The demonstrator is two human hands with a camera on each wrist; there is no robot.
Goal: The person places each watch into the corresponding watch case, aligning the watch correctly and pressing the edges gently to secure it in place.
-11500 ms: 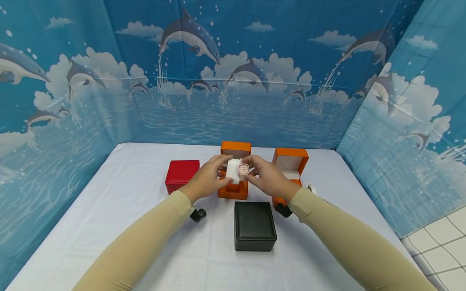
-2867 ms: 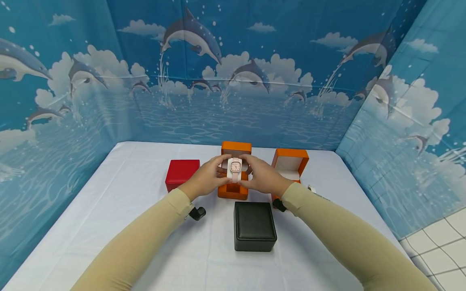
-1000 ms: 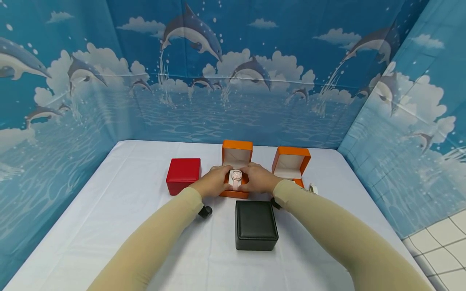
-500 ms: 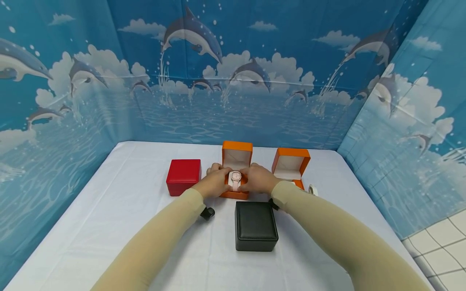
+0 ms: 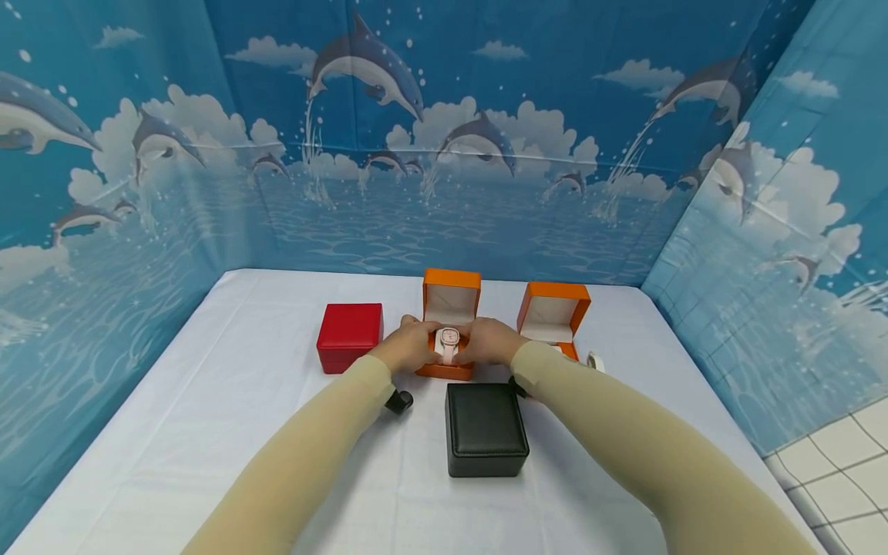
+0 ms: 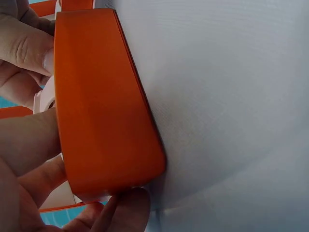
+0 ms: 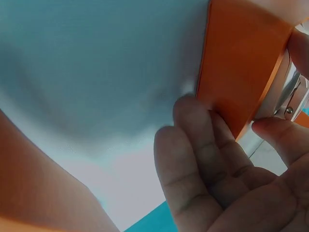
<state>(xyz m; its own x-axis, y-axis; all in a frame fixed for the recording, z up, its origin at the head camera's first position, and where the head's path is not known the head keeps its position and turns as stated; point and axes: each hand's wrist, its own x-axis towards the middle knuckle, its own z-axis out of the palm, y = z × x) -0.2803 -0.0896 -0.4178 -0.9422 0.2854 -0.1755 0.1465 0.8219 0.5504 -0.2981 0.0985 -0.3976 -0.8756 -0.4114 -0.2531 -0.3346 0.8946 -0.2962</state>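
Note:
A wristwatch (image 5: 449, 337) with a pink strap and squarish dial is wrapped round a white cushion, seated low in the open orange box (image 5: 445, 372). From the left side my left hand (image 5: 409, 345) holds the cushioned watch between thumb and forefinger. My right hand (image 5: 493, 343) does the same on the opposite side. In the left wrist view, other left fingertips touch the outside of the orange box (image 6: 104, 106). The right wrist view has part of the watch (image 7: 291, 104) between finger and thumb, with the remaining fingers against the box's outer wall (image 7: 236, 58).
A closed red box (image 5: 350, 331) stands to the left, and a closed black box (image 5: 486, 428) lies in front. A second open orange box (image 5: 553, 308) is at the right, partly behind the right forearm. Beside it lies a pale watch or band (image 5: 595, 361), partly hidden.
Both hands have lowered the watch on its cushion from above the orange box into it. Earliest, the watch sat off the cushion's right side. Over the last half second it sinks slightly.

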